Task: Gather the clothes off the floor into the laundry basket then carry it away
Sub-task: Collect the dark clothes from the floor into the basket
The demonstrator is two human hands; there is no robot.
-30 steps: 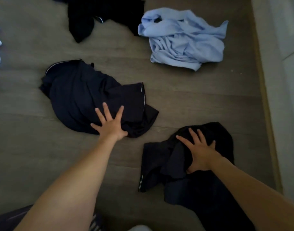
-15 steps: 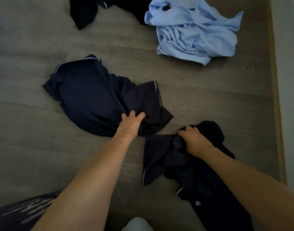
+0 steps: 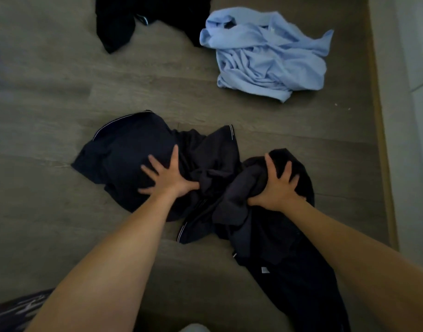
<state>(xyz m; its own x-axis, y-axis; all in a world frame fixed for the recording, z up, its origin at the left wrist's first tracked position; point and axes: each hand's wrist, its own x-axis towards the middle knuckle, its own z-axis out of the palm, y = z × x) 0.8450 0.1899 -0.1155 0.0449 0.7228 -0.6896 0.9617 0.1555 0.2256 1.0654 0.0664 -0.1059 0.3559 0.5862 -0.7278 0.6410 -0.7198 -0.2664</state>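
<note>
At frame centre, our left hand (image 3: 168, 179) presses on the navy piped garment (image 3: 124, 149), fingers spread. Just to its right, our right hand (image 3: 277, 188) grips the dark garment (image 3: 284, 271), fingers curled into bunched cloth. On the floor (image 3: 49, 111), a light blue shirt (image 3: 270, 53) lies upper right and a black garment (image 3: 119, 22) lies at the top.

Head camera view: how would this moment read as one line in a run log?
left hand: spread flat on navy garment | right hand: grips bunched dark garment | blue shirt: on floor | basket: not in view
</note>
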